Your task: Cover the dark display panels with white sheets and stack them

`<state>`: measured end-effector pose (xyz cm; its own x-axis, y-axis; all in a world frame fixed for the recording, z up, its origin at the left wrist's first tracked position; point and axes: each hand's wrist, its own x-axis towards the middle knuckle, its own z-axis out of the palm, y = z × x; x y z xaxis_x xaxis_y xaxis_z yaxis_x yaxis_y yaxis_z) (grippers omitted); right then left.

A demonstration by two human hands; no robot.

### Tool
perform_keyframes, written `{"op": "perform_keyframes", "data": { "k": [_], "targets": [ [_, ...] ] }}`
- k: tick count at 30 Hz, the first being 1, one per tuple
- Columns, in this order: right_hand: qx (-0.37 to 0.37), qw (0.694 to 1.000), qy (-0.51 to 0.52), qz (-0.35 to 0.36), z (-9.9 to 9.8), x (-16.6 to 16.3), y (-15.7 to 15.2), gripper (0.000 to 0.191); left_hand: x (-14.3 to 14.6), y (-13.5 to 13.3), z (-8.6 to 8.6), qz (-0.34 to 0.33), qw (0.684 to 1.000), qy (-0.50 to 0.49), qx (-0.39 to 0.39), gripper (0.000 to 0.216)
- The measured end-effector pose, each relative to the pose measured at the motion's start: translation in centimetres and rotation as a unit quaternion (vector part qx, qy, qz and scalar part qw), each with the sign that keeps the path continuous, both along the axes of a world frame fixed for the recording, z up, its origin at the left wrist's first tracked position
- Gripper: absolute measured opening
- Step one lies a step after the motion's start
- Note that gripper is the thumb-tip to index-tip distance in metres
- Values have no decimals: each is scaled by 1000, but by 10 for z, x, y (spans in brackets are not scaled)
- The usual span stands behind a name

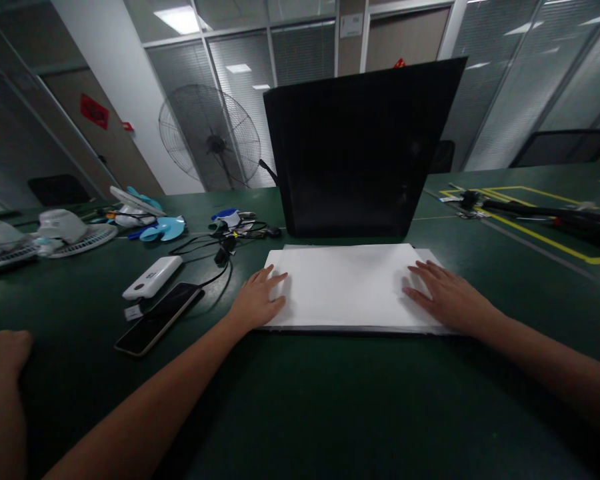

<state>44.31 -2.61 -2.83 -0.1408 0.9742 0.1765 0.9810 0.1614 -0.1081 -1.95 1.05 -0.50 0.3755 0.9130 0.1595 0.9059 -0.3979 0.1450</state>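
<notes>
White paper [347,287] lies flat on the green table, in front of an upright black screen [357,147]. A thin dark edge shows beneath the sheet's near side; what lies under it is hidden. My left hand [257,298] rests on the left end of the paper, fingers spread. On the right end lies my right hand [447,297], its fingers stretched out and apart. Neither hand holds anything.
A phone [159,320] with a cable and a white power bank [153,277] lie left of my left arm. Another person's hand [3,353] is at the left edge. Further back are tangled cables, white fan parts [63,230] and a large standing fan [215,143].
</notes>
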Motion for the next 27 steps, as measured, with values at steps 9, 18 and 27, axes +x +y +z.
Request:
{"op": "perform_keyframes", "data": {
  "k": [9, 18, 27],
  "targets": [
    [-67, 992, 60, 86, 1, 26, 15, 74, -2, 6, 2, 5, 996, -86, 5, 37],
    [-29, 984, 139, -105, 10, 24, 14, 86, -6, 13, -2, 44, 994, -101, 0, 51],
    [-28, 989, 125, -75, 8, 12, 8, 88, -14, 14, -4, 30, 992, -108, -49, 63]
  ]
}}
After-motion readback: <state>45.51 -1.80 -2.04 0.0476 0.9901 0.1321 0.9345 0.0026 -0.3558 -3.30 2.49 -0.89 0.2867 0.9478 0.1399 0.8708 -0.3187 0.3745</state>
